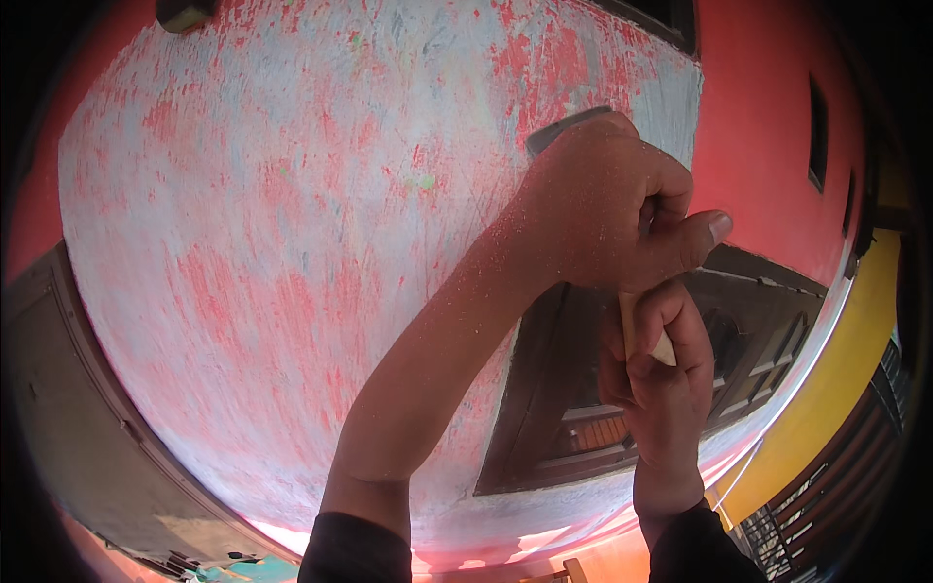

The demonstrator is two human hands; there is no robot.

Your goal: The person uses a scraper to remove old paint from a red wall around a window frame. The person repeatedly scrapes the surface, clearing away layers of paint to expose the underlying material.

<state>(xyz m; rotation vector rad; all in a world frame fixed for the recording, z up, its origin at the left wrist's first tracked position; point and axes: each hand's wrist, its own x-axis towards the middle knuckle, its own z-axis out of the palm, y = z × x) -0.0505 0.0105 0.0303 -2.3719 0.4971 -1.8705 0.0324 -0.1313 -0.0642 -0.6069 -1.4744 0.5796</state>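
My left hand [612,197] reaches up across the wall and is wrapped around a scraper, close behind its blade. The scraper's flat grey metal blade [565,130] shows past my knuckles, against the wall where red paint remains. Below, my right hand [667,364] grips the lower end of the pale wooden handle [628,317]. Most of the tool is hidden by my hands. The wall [306,240] is patchy, with whitish-grey areas and streaks of red paint. Fine pale specks of dust lie on my left hand and forearm.
A dark-framed window [532,408] is set in the wall behind my right hand. At the left stands a brown door [80,408]. Solid red wall [765,146] continues at the right, with a yellow wall [824,393] beyond. A wooden piece [574,570] pokes up at the bottom.
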